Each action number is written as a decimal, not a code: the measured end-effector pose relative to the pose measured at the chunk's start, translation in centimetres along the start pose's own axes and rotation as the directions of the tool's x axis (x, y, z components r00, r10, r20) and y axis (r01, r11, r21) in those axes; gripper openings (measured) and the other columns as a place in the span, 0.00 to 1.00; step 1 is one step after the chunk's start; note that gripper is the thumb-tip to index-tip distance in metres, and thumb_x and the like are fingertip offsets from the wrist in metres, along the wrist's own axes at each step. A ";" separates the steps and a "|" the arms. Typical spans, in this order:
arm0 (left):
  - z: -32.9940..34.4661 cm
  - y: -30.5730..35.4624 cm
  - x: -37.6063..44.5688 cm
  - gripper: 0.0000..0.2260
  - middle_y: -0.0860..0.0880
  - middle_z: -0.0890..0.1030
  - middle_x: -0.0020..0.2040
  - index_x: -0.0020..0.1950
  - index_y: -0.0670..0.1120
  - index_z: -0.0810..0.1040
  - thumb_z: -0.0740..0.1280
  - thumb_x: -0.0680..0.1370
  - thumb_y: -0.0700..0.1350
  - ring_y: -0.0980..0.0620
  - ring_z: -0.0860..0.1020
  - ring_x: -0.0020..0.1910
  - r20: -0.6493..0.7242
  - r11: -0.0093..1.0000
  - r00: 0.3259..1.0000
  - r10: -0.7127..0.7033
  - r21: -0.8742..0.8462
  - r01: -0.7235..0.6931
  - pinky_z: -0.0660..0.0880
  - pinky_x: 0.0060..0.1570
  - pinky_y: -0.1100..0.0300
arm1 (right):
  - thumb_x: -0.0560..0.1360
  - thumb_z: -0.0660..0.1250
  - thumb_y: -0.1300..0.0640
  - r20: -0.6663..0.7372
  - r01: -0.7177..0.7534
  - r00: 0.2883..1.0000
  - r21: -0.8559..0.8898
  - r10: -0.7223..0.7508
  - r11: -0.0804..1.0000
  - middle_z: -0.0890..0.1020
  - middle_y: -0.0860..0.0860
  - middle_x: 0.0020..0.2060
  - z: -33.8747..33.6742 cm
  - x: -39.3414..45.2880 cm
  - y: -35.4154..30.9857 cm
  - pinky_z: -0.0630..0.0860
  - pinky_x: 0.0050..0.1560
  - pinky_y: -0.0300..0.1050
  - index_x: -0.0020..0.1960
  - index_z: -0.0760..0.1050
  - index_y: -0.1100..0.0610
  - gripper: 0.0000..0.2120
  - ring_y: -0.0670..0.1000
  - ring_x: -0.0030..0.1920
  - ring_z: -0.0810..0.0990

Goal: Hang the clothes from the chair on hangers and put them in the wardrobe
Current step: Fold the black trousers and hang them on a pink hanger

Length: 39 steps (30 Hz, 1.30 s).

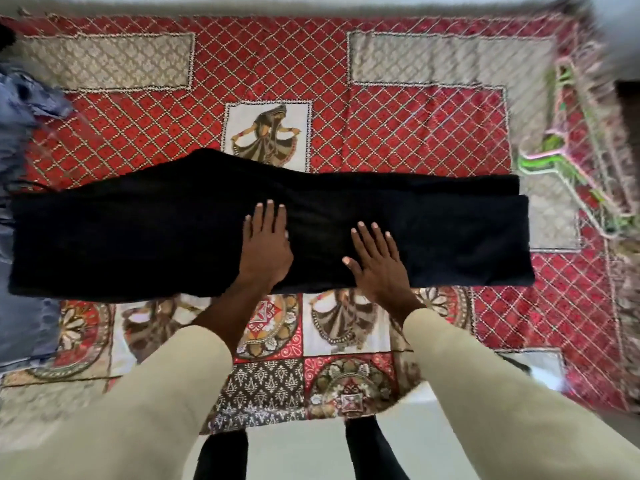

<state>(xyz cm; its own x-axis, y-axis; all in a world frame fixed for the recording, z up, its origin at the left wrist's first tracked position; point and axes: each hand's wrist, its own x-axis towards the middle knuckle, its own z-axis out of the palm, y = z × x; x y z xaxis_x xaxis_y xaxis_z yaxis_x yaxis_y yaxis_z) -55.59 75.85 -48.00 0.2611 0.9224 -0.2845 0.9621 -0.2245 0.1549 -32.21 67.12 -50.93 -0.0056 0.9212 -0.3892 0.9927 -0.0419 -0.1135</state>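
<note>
A pair of black trousers (138, 233) lies flat and folded lengthwise across the bed, running from left to right. My left hand (265, 242) rests palm down on the middle of the trousers, fingers straight. A little to the right, my right hand (379, 263) presses flat on the same cloth with its fingers spread. Several plastic hangers (568, 164), pink, green and white, lie in a pile at the right side of the bed, blurred.
The bed is covered by a red patterned bedspread (408, 126) with dancer motifs. Blue-grey clothes (20, 209) lie in a heap at the left edge. Pale floor (298, 448) and my dark trouser legs show below the bed's near edge.
</note>
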 end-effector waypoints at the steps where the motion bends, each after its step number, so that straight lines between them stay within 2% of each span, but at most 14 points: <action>1: 0.6 3.9 0.2 0.26 0.43 0.53 0.80 0.80 0.47 0.53 0.54 0.83 0.51 0.43 0.49 0.79 0.028 0.995 0.997 0.078 -0.069 -0.076 0.47 0.76 0.43 | 0.81 0.40 0.37 0.005 -0.006 1.000 0.006 0.006 1.000 0.52 0.51 0.79 -0.1 -0.6 2.2 0.46 0.77 0.57 0.80 0.50 0.54 0.32 0.54 0.79 0.47; 3: 2.2 11.9 0.7 0.27 0.43 0.49 0.81 0.81 0.51 0.49 0.52 0.84 0.55 0.43 0.45 0.79 0.134 0.986 0.983 0.123 -0.128 -0.106 0.45 0.76 0.44 | 0.82 0.39 0.39 -0.033 -0.057 0.998 0.026 0.058 0.998 0.54 0.51 0.79 -0.3 -2.0 7.8 0.46 0.77 0.57 0.80 0.52 0.54 0.32 0.54 0.79 0.49; 5: 3.5 17.1 1.1 0.29 0.38 0.45 0.80 0.81 0.51 0.48 0.54 0.83 0.56 0.40 0.42 0.79 0.178 0.995 0.984 0.025 -0.098 -0.007 0.43 0.76 0.42 | 0.84 0.41 0.41 -0.134 -0.095 0.986 0.041 0.099 0.995 0.58 0.52 0.78 -0.7 -3.7 13.1 0.49 0.76 0.57 0.79 0.57 0.55 0.30 0.56 0.78 0.54; 8: 3.7 21.0 2.1 0.27 0.37 0.49 0.80 0.80 0.47 0.53 0.56 0.82 0.48 0.39 0.46 0.79 0.000 0.995 0.999 -0.041 -0.096 0.041 0.44 0.76 0.41 | 0.83 0.55 0.46 -0.255 -0.329 0.874 0.319 0.414 0.889 0.58 0.56 0.78 -2.9 -4.7 19.7 0.52 0.74 0.57 0.78 0.58 0.58 0.28 0.58 0.77 0.56; 11: 2.9 22.9 4.5 0.30 0.41 0.56 0.79 0.80 0.45 0.54 0.59 0.78 0.41 0.41 0.51 0.79 -0.097 0.997 0.992 0.079 -0.004 -0.080 0.43 0.76 0.42 | 0.80 0.63 0.52 -0.135 -0.421 0.752 0.656 0.645 0.627 0.63 0.61 0.74 -5.1 -3.2 24.5 0.59 0.72 0.59 0.78 0.56 0.61 0.31 0.63 0.74 0.61; 14: 1.2 23.3 7.6 0.29 0.41 0.66 0.73 0.77 0.42 0.60 0.62 0.76 0.40 0.40 0.58 0.75 -0.051 0.998 0.998 0.032 0.054 -0.030 0.43 0.76 0.42 | 0.77 0.68 0.49 0.009 -0.482 0.754 0.688 0.657 0.542 0.67 0.63 0.69 -6.5 -0.7 27.3 0.64 0.70 0.59 0.75 0.61 0.61 0.33 0.64 0.70 0.65; 18: 0.5 22.6 9.3 0.19 0.39 0.70 0.64 0.66 0.41 0.72 0.61 0.75 0.37 0.38 0.63 0.67 -0.096 0.989 0.995 -0.003 0.146 0.017 0.52 0.73 0.42 | 0.70 0.75 0.48 0.075 -0.506 0.656 0.783 0.751 0.363 0.72 0.59 0.59 -7.4 0.4 28.3 0.69 0.65 0.58 0.57 0.74 0.59 0.22 0.62 0.61 0.72; 22: 0.2 22.8 9.8 0.12 0.36 0.71 0.59 0.58 0.41 0.75 0.60 0.76 0.37 0.35 0.67 0.61 -0.303 0.993 0.948 -0.095 0.034 0.110 0.60 0.62 0.42 | 0.74 0.71 0.55 -0.236 -0.336 0.633 0.774 0.737 0.536 0.75 0.60 0.54 -8.1 0.7 27.4 0.70 0.58 0.57 0.53 0.73 0.61 0.13 0.62 0.56 0.74; 26: 0.2 23.0 11.4 0.13 0.38 0.77 0.56 0.61 0.42 0.75 0.56 0.79 0.40 0.37 0.72 0.58 -0.344 0.993 0.932 -0.118 -0.036 0.112 0.61 0.60 0.45 | 0.77 0.67 0.57 -0.422 -0.330 0.629 0.615 0.652 0.716 0.75 0.62 0.58 -8.4 1.9 26.6 0.70 0.57 0.58 0.57 0.73 0.64 0.13 0.64 0.57 0.74; 32: 1.0 23.6 12.0 0.14 0.36 0.80 0.51 0.65 0.40 0.68 0.53 0.80 0.37 0.33 0.77 0.49 -0.223 0.935 0.960 -0.171 -0.343 0.087 0.69 0.46 0.47 | 0.79 0.60 0.60 -0.237 -0.315 0.745 0.699 0.624 0.642 0.70 0.60 0.63 -9.2 4.2 27.7 0.70 0.51 0.50 0.69 0.66 0.60 0.19 0.61 0.59 0.73; 34: 1.9 23.6 11.2 0.19 0.36 0.78 0.55 0.74 0.41 0.62 0.54 0.82 0.40 0.35 0.76 0.52 -0.196 0.914 0.976 -0.091 -0.405 0.004 0.72 0.47 0.46 | 0.76 0.61 0.65 -0.203 -0.431 0.685 0.661 0.700 0.614 0.66 0.62 0.67 -9.1 4.9 28.2 0.70 0.59 0.54 0.73 0.61 0.61 0.26 0.63 0.63 0.71; 36: 3.5 23.2 9.5 0.23 0.36 0.74 0.65 0.78 0.42 0.56 0.54 0.84 0.46 0.36 0.73 0.61 -0.151 0.933 0.988 0.018 -0.352 -0.071 0.71 0.59 0.42 | 0.77 0.61 0.64 -0.274 -0.559 0.611 0.516 0.743 0.649 0.62 0.64 0.71 -9.0 5.0 26.7 0.64 0.69 0.57 0.75 0.58 0.62 0.27 0.64 0.70 0.65; 37: 4.3 23.0 8.3 0.25 0.36 0.69 0.71 0.79 0.42 0.54 0.52 0.84 0.50 0.37 0.67 0.69 -0.105 0.960 0.992 0.073 -0.263 -0.098 0.65 0.68 0.42 | 0.79 0.60 0.60 -0.361 -0.476 0.666 0.468 0.653 0.745 0.63 0.65 0.72 -8.8 4.9 25.2 0.62 0.70 0.58 0.74 0.60 0.63 0.25 0.65 0.71 0.64; 39: 6.0 22.8 6.4 0.27 0.38 0.53 0.79 0.81 0.45 0.49 0.45 0.84 0.56 0.41 0.50 0.79 -0.003 0.990 0.992 0.129 -0.059 -0.129 0.47 0.77 0.44 | 0.81 0.57 0.51 -0.419 -0.084 0.882 0.311 0.216 0.947 0.66 0.64 0.72 -6.8 4.3 21.6 0.62 0.72 0.58 0.74 0.65 0.62 0.25 0.65 0.72 0.64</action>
<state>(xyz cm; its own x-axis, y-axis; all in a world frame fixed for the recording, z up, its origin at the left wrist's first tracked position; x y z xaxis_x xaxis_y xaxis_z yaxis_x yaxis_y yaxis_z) -31.47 74.71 -51.93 0.3829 0.8867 -0.2592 0.9140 -0.3228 0.2458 -10.02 72.77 -48.81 0.2602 0.9654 0.0153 0.9026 -0.2375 -0.3589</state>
